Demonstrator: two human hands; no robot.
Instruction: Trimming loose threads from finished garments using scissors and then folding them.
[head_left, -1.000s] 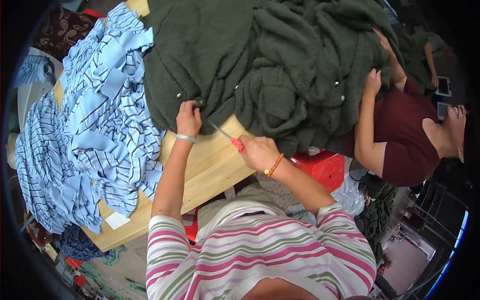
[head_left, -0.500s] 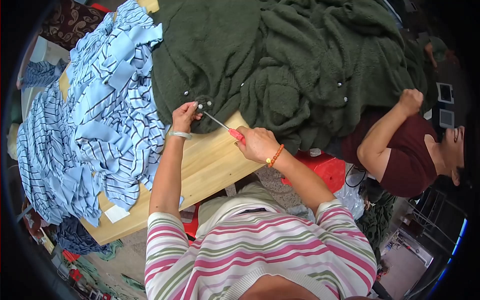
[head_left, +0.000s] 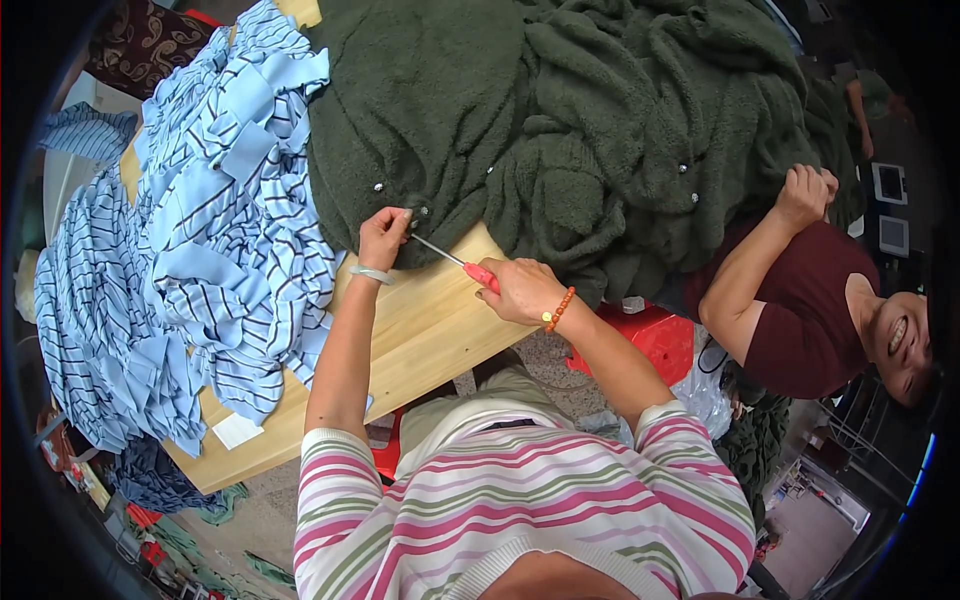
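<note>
Along the near edge of a dark green fleecy garment (head_left: 420, 110), my left hand (head_left: 384, 240) pinches the cloth beside a shiny silvery button (head_left: 424, 211). My right hand (head_left: 528, 292) grips the red handle of a screwdriver (head_left: 482, 277). Its thin metal shaft points up and left, and its tip lies close to my left fingertips; whether it touches the cloth or a button I cannot tell. Another silvery button (head_left: 378, 187) shows on the fabric just beyond my left hand. More of the green fleece lies heaped to the right, with several shiny buttons on it.
Light blue striped garments (head_left: 215, 210) are piled at the left of the wooden table (head_left: 400, 330). A white paper slip (head_left: 237, 430) lies near its front edge. At the right a co-worker in a dark red shirt (head_left: 810, 310) handles the green cloth. A red stool (head_left: 645, 345) stands between us.
My left hand has shifted slightly right and down, and its fingers now cover one of the two buttons. The screwdriver moved slightly with my right hand. The co-worker's hands have come together.
</note>
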